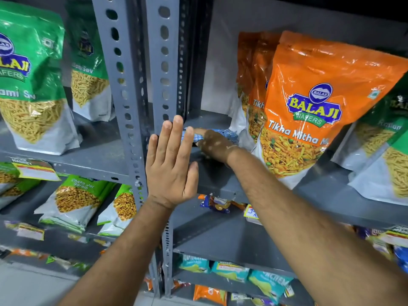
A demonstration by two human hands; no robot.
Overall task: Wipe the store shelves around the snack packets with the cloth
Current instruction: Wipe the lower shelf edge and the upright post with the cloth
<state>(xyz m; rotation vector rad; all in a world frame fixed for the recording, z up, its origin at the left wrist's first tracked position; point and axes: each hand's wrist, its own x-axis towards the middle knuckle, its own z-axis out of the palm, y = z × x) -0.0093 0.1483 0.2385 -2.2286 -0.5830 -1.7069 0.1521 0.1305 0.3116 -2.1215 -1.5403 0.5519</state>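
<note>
The cloth [215, 134], blue and white checked, lies bunched on the grey shelf [212, 175] under the right hand [213, 149]. This hand is closed down over it, with the fingers pressing the cloth to the shelf, in the bare corner beside the slotted post [164, 69]. Just to the right of this hand stands the orange packet [309, 111], almost touching the wrist, and a second orange packet [251, 85] stands behind it. The left hand [171, 164] is flat and fully open; it holds nothing, and its fingertips rest on the front of the post (probably to steady the body).

As a judgement, the wiping is in the middle and not near the end. The cloth works now only on the small free part of this shelf, to the left of the orange packets. If this part is already clean, the picture cannot tell. The space behind and between the packets seems not yet reached. To the left of the open hand, the shelf with the green packets [33, 85] and the lower shelves [231, 239] under both arms remain, it seems, to be done.
</note>
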